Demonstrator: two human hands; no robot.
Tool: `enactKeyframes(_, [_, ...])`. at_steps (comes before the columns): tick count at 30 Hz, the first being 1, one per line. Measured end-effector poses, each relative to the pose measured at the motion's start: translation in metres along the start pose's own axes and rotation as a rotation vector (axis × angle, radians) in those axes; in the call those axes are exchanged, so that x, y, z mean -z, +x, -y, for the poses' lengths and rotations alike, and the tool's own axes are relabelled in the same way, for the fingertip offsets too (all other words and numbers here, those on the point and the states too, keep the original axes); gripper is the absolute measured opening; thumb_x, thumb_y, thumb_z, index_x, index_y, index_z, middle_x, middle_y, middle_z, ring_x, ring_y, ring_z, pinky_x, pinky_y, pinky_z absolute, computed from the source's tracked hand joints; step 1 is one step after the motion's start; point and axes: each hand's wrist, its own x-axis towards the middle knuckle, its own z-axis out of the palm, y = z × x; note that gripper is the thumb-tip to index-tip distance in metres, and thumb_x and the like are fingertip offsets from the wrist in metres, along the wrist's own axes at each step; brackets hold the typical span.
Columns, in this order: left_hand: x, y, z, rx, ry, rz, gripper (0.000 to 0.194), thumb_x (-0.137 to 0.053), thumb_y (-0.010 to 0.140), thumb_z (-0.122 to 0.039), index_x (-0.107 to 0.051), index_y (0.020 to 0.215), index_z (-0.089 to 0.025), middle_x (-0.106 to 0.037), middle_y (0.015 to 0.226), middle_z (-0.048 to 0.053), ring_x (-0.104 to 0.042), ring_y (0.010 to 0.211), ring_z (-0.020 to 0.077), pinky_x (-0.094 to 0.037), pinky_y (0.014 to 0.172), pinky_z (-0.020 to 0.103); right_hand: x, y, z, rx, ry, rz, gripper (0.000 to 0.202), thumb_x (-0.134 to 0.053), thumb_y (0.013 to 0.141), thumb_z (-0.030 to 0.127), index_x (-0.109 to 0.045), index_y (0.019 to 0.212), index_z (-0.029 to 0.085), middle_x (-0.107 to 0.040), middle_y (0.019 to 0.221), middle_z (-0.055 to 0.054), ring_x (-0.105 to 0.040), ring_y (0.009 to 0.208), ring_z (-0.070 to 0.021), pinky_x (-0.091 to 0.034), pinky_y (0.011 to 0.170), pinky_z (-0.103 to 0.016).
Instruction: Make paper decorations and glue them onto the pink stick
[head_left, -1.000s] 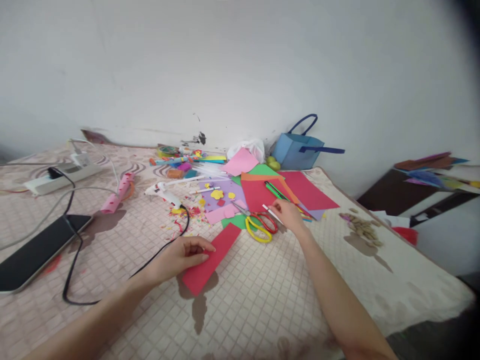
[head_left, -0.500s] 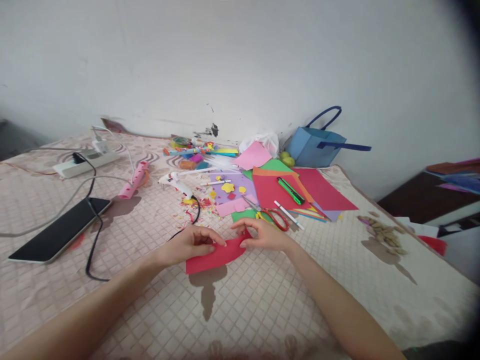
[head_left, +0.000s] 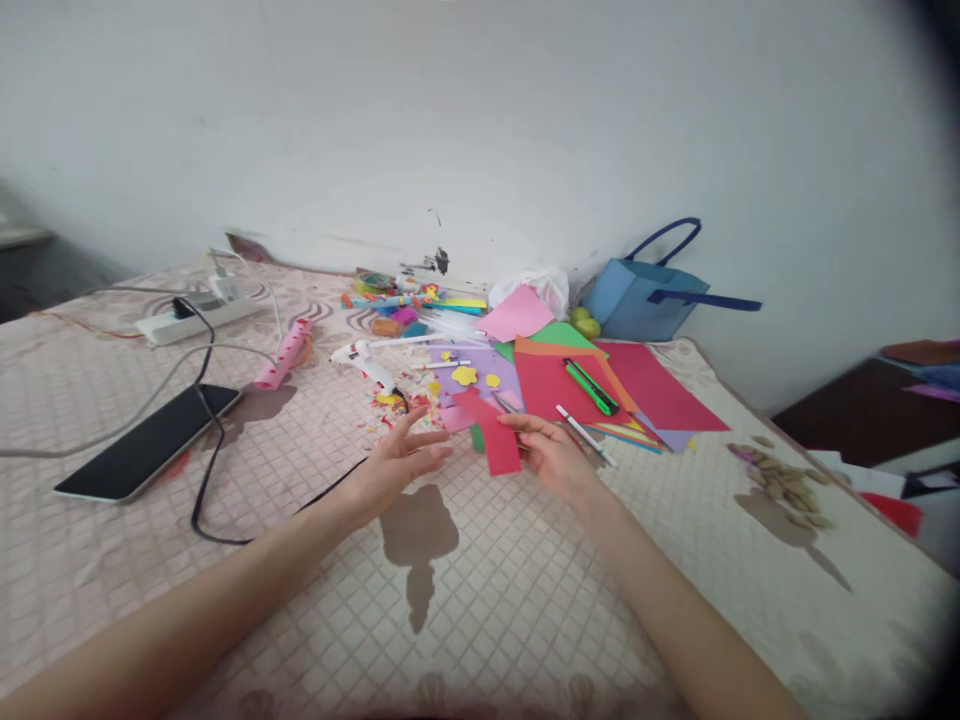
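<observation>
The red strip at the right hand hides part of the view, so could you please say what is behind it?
Pink paper, green paper and scissor blades show around the red strip; anything it fully covers is hidden.

Red strip (head_left: 500, 447): matt paper, smooth. Red sheet (head_left: 660, 387): same, matt. Craft knife (head_left: 591, 387): green and black, looks plastic. Black slab (head_left: 150, 445): smooth, slightly glossy face. Tabletop (head_left: 480, 600): cloth-like cover, grid pattern, matt. Power strip (head_left: 196, 322): white plastic. Bag (head_left: 641, 298): blue, matt, fabric-like. White bag (head_left: 531, 290): thin crinkled plastic.
</observation>
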Motion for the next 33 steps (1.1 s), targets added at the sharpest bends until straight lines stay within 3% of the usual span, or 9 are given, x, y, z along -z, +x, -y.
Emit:
enactKeyframes(5, [-0.012, 0.007, 0.006, -0.073, 0.128, 0.128, 0.079, -0.067, 0.068, -0.012, -0.028, 0.135, -0.027, -0.058, 0.115, 0.011, -0.059, 0.101, 0.0207, -0.043, 0.086, 0.036, -0.017, -0.007, -0.004, 0.032, 0.111, 0.05, 0.035, -0.053, 0.07, 0.018, -0.066, 0.102, 0.024, -0.069, 0.096, -0.003, -0.062, 0.087, -0.0185, -0.047, 0.079, -0.037])
enactKeyframes(8, [-0.016, 0.01, 0.008, -0.133, 0.19, 0.214, 0.064, -0.058, 0.065, -0.004, -0.045, 0.123, -0.025, -0.058, 0.114, 0.009, -0.06, 0.096, 0.0192, -0.045, 0.081, 0.033, -0.024, -0.013, -0.004, 0.02, 0.106, 0.026, 0.037, -0.054, 0.071, 0.018, -0.064, 0.106, 0.025, -0.068, 0.099, -0.003, -0.063, 0.087, -0.0194, -0.048, 0.076, -0.037])
enactKeyframes(11, [-0.014, 0.011, 0.013, -0.157, 0.312, 0.193, 0.049, -0.048, 0.061, 0.0, -0.059, 0.105, -0.018, -0.06, 0.111, 0.009, -0.059, 0.097, 0.0196, -0.044, 0.084, 0.033, -0.03, -0.017, -0.006, 0.001, 0.116, 0.048, 0.036, -0.055, 0.074, 0.021, -0.062, 0.108, 0.028, -0.065, 0.108, -0.003, -0.062, 0.089, -0.0197, -0.049, 0.074, -0.036])
enactKeyframes(16, [-0.007, 0.009, 0.016, -0.198, 0.485, 0.208, 0.046, -0.042, 0.056, 0.002, -0.062, 0.093, -0.016, -0.064, 0.097, 0.005, -0.059, 0.091, 0.0178, -0.044, 0.083, 0.03, -0.039, -0.018, -0.014, -0.085, 0.176, 0.084, 0.035, -0.055, 0.08, 0.038, -0.059, 0.113, 0.028, -0.066, 0.107, -0.004, -0.061, 0.092, -0.0209, -0.05, 0.076, -0.038])
enactKeyframes(19, [-0.006, 0.006, 0.014, -0.307, 0.578, 0.132, 0.042, -0.044, 0.058, 0.002, -0.061, 0.091, -0.017, -0.061, 0.093, 0.003, -0.057, 0.088, 0.0163, -0.045, 0.081, 0.028, -0.043, -0.018, -0.015, -0.021, 0.179, 0.023, 0.032, -0.054, 0.081, 0.042, -0.062, 0.107, 0.026, -0.065, 0.109, -0.005, -0.059, 0.097, -0.0216, -0.049, 0.081, -0.039])
enactKeyframes(25, [-0.009, 0.003, 0.01, -0.454, 0.566, 0.014, 0.017, -0.059, 0.068, -0.009, -0.059, 0.084, -0.016, -0.058, 0.089, 0.004, -0.054, 0.085, 0.0155, -0.043, 0.08, 0.027, -0.052, -0.027, -0.015, 0.088, 0.084, -0.035, 0.039, -0.051, 0.085, 0.04, -0.052, 0.123, 0.031, -0.057, 0.123, -0.003, -0.057, 0.101, -0.0217, -0.049, 0.082, -0.04])
enactKeyframes(27, [-0.01, 0.004, 0.009, -0.424, 0.517, -0.025, 0.008, -0.062, 0.071, -0.017, -0.059, 0.079, -0.015, -0.058, 0.082, 0.003, -0.054, 0.08, 0.0145, -0.043, 0.077, 0.026, -0.054, -0.03, -0.016, 0.106, 0.002, -0.065, 0.042, -0.051, 0.086, 0.04, -0.049, 0.126, 0.032, -0.057, 0.121, -0.003, -0.056, 0.1, -0.0213, -0.048, 0.084, -0.04])
enactKeyframes(33, [-0.009, 0.008, 0.01, -0.2, 0.22, -0.141, 0.026, -0.073, 0.065, -0.033, -0.059, 0.075, -0.013, -0.062, 0.074, 0.002, -0.055, 0.069, 0.0126, -0.042, 0.069, 0.026, -0.06, -0.036, -0.011, 0.207, -0.233, -0.036, 0.044, -0.046, 0.088, 0.036, -0.044, 0.132, 0.032, -0.059, 0.114, -0.003, -0.056, 0.098, -0.021, -0.045, 0.088, -0.037])
